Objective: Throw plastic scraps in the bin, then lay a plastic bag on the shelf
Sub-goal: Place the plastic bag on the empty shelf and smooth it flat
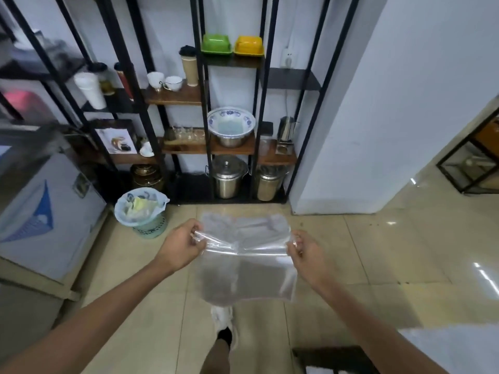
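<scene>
A clear plastic bag (247,263) hangs stretched flat between my two hands above the tiled floor. My left hand (180,245) pinches its left edge, and my right hand (306,255) pinches its right edge. The bin (141,211), lined with a pale blue bag and holding plastic scraps, stands on the floor to the left ahead. Straight ahead rises the black metal shelf unit (232,149) with wooden boards, a step or two beyond the bag.
The shelves carry cups, a blue-patterned bowl (231,122), steel pots (228,179), a kettle and green and yellow boxes. A grey counter (40,211) lies left, a white wall corner (351,157) right. My foot (222,327) shows below the bag.
</scene>
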